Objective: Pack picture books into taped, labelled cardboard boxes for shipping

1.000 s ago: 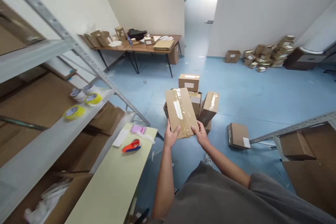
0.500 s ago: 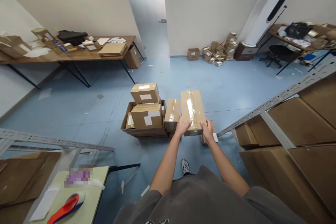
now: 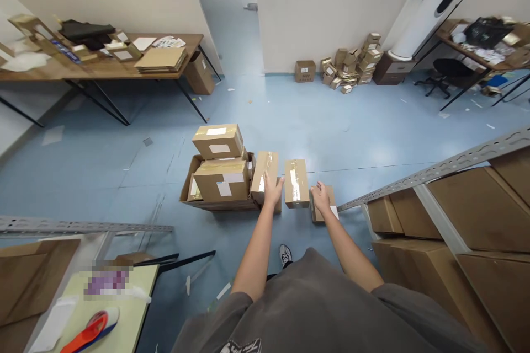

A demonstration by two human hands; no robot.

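Observation:
A taped cardboard box (image 3: 296, 179) with a white label lies between my two hands, touching neither; whether it rests on the floor I cannot tell. My left hand (image 3: 273, 190) is open to its left, fingers stretched forward over the edge of another taped carton (image 3: 265, 165). To the right, my right hand (image 3: 320, 197) is open too, above a low cardboard box (image 3: 330, 196) with a white label. Left of these stands a large open carton (image 3: 223, 205) filled with smaller boxes, and one labelled box (image 3: 218, 140) sits on top of the pile.
Metal shelving (image 3: 414, 174) with large cartons runs along my right. At lower left is a pale green table (image 3: 126, 309) with a red tape dispenser (image 3: 91, 331). A long wooden table (image 3: 120, 70) stands at the back left; small boxes (image 3: 351, 66) are piled by the far wall.
Both hands have let go of the taped box and moved apart from it. The box is now farther down and away from me. My view has shifted slightly.

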